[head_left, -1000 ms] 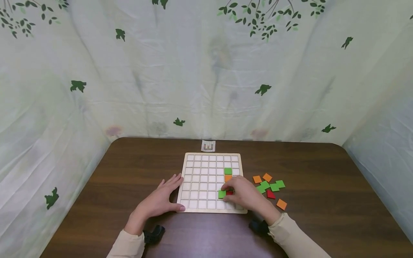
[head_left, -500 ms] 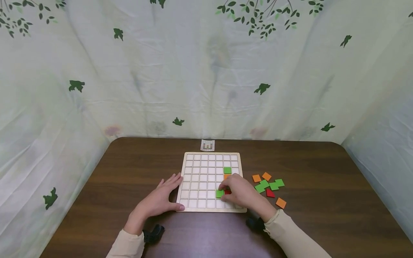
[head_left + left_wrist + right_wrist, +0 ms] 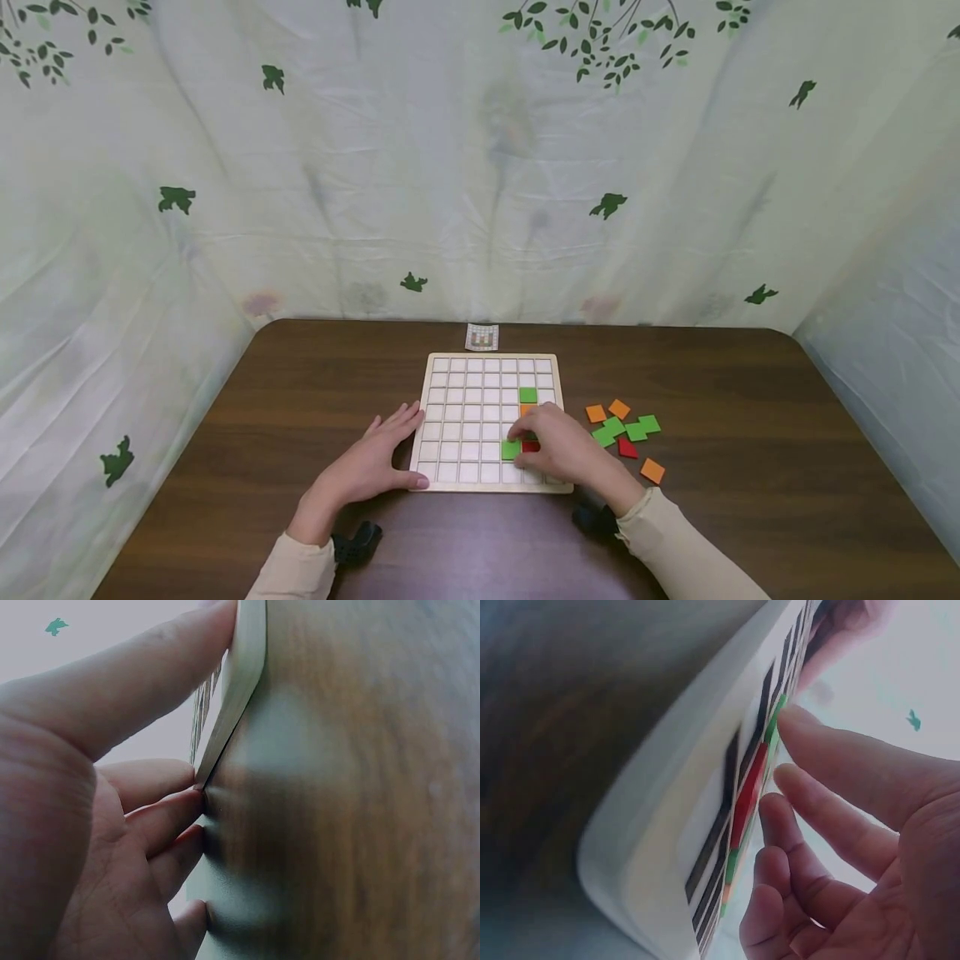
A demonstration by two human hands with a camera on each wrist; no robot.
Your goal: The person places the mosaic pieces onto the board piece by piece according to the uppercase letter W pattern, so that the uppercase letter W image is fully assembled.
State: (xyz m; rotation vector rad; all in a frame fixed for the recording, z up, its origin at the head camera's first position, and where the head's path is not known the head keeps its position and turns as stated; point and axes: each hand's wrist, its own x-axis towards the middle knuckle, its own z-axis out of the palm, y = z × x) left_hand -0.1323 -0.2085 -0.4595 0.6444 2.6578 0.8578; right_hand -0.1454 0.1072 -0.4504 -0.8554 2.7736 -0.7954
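A pale wooden board (image 3: 471, 433) with a grid of white squares lies on the table. My left hand (image 3: 378, 458) rests along its left edge, thumb (image 3: 165, 664) on the front corner and fingers spread straight at the side. Over the board's right part, my right hand (image 3: 555, 442) pinches a square green tile (image 3: 511, 450) between thumb and forefinger, low in its grid square. Just right of that tile sits a red tile (image 3: 750, 791), partly covered by the hand in the head view. Farther up the board are an orange tile (image 3: 527, 410) and another green tile (image 3: 528, 394).
Loose tiles lie right of the board: orange tiles (image 3: 652, 471), several green tiles (image 3: 636, 432) and a red tile (image 3: 627, 448). A small printed card (image 3: 482, 337) lies beyond the board at the back edge of the brown table (image 3: 315, 375). A patterned cloth (image 3: 450, 167) hangs behind.
My right hand has shifted slightly left with the green tile, which now sits a little farther from the red one's middle. The left hand stays in place on the board.
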